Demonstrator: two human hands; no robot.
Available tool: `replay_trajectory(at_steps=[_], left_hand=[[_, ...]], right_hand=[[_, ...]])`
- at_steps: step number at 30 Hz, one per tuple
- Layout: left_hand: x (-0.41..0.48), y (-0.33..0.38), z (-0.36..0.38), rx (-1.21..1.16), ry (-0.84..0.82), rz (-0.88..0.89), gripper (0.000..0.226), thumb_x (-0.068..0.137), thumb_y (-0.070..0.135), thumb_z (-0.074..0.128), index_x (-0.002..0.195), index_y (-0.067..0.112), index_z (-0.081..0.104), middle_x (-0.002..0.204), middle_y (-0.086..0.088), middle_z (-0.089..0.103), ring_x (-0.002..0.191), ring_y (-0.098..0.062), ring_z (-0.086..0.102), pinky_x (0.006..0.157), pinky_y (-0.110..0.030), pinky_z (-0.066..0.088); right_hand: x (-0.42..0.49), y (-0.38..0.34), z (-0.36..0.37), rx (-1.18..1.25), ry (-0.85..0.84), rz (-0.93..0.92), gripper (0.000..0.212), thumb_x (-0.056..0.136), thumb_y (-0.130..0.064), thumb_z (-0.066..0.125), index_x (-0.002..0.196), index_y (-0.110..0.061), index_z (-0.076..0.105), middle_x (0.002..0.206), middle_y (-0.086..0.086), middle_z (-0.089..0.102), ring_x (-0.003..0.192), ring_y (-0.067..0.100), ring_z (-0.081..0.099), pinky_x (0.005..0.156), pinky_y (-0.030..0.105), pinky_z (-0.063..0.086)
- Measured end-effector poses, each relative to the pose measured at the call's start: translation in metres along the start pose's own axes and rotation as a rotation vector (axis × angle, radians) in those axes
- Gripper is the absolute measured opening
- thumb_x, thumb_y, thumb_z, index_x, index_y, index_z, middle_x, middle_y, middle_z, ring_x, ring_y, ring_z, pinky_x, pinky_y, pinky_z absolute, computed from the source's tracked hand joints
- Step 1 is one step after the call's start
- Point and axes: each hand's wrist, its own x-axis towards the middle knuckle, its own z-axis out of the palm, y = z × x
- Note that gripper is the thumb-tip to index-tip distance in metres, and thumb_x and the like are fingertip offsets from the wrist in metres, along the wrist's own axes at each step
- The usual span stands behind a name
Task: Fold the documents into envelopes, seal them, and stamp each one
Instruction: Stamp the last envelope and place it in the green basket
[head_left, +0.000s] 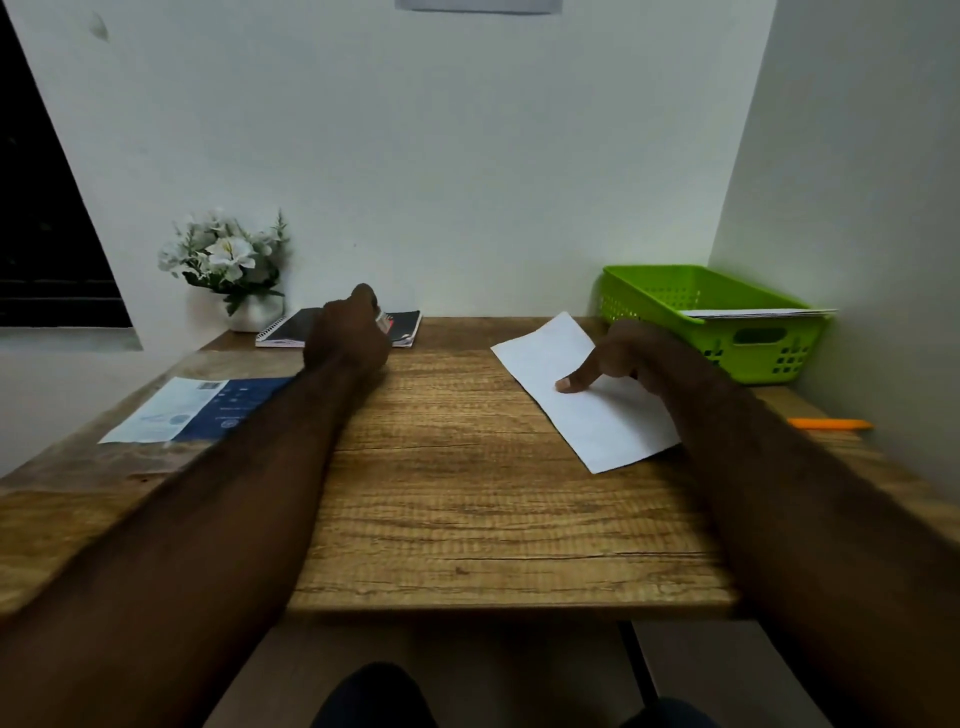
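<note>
While the right hand (615, 358) is pressing one straight finger onto the white envelope (597, 421), which is lying flat on the counter (467, 493) just left of the green basket (649, 296), the left hand (347, 332), well left of the basket, is curling round a small red-and-white item (384, 323), kind unclear.

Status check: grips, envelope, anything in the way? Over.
Left grip holds small item, unidentifiable, by notebook. Right grip forefinger presses white envelope flat on desk. Orange pen lies clear of it.
</note>
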Motion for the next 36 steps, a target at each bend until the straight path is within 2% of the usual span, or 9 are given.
replay_trajectory(at_steps=[3,7,11,16,19,21,23,30,36], left_hand=[[0.001,0.003,0.007,-0.210,-0.020,0.006,0.036,0.090,0.015,0.060,0.124,0.024,0.052,0.106,-0.013,0.066,0.092,-0.032,0.062,0.074,-0.034,0.047],[-0.003,0.012,0.007,-0.331,0.037,0.087,0.046,0.094,0.011,0.053,0.131,0.037,0.056,0.089,-0.005,0.065,0.073,-0.022,0.061,0.066,-0.027,0.044],[-0.002,0.022,0.005,-0.679,-0.058,-0.117,0.030,0.094,0.001,0.052,0.100,0.020,0.075,0.101,-0.011,0.071,0.065,-0.029,0.073,0.060,-0.040,0.062],[-0.006,0.041,-0.006,-1.157,-0.314,-0.409,0.013,0.082,0.001,0.063,0.091,-0.004,0.071,0.084,-0.015,0.067,0.078,-0.031,0.066,0.082,-0.041,0.057],[-0.011,0.049,-0.013,-1.233,-0.504,-0.392,0.026,0.090,0.026,0.064,0.093,0.000,0.068,0.072,-0.008,0.067,0.061,-0.021,0.066,0.061,-0.031,0.056],[-0.012,0.049,-0.014,-1.175,-0.672,-0.311,0.047,0.087,0.049,0.069,0.101,0.004,0.068,0.085,-0.008,0.071,0.073,-0.024,0.070,0.066,-0.032,0.056],[-0.014,0.048,-0.014,-1.102,-0.760,-0.205,0.051,0.082,0.043,0.076,0.111,0.002,0.068,0.104,-0.011,0.075,0.094,-0.029,0.073,0.081,-0.039,0.058],[-0.010,0.042,-0.013,-0.961,-0.557,-0.164,0.039,0.073,0.013,0.086,0.107,0.000,0.071,0.098,-0.013,0.077,0.087,-0.028,0.075,0.076,-0.041,0.062],[0.001,0.018,-0.014,-1.039,-0.286,-0.285,0.036,0.072,0.011,0.087,0.102,0.001,0.070,0.095,-0.014,0.076,0.081,-0.029,0.075,0.071,-0.043,0.062]], right_hand=[[0.001,0.005,-0.005,0.034,0.020,-0.033,0.038,0.079,-0.023,0.084,0.105,-0.006,0.063,0.085,0.005,0.056,0.087,0.025,0.056,0.065,0.028,0.041],[0.006,0.015,-0.009,0.209,0.030,-0.203,0.033,0.078,-0.015,0.084,0.109,-0.010,0.073,0.093,0.004,0.076,0.069,0.016,0.071,0.055,0.023,0.054],[0.001,0.017,-0.008,0.440,-0.128,-0.373,0.037,0.082,-0.006,0.079,0.117,-0.012,0.070,0.108,0.010,0.076,0.092,0.029,0.075,0.077,0.042,0.062],[-0.001,0.012,-0.004,0.401,-0.334,-0.409,0.038,0.086,-0.005,0.076,0.122,-0.015,0.068,0.110,0.007,0.076,0.094,0.028,0.075,0.070,0.037,0.061],[0.000,0.009,0.002,0.331,-0.416,-0.419,0.045,0.085,-0.008,0.077,0.126,-0.023,0.066,0.114,0.006,0.075,0.099,0.031,0.073,0.079,0.046,0.060],[0.000,0.007,0.006,0.307,-0.451,-0.438,0.053,0.085,-0.005,0.076,0.132,-0.028,0.062,0.118,0.005,0.073,0.102,0.033,0.072,0.081,0.050,0.059],[0.000,0.005,0.010,0.300,-0.481,-0.457,0.057,0.086,-0.001,0.074,0.135,-0.027,0.059,0.120,0.007,0.072,0.103,0.035,0.072,0.078,0.048,0.060],[0.008,0.009,0.003,0.160,-0.332,-0.387,0.044,0.074,-0.030,0.088,0.116,-0.033,0.073,0.112,-0.003,0.075,0.100,0.022,0.074,0.091,0.045,0.058],[0.017,0.032,-0.022,0.425,-0.213,-0.289,0.038,0.075,-0.018,0.086,0.111,-0.014,0.075,0.108,0.010,0.076,0.104,0.030,0.072,0.103,0.054,0.049]])
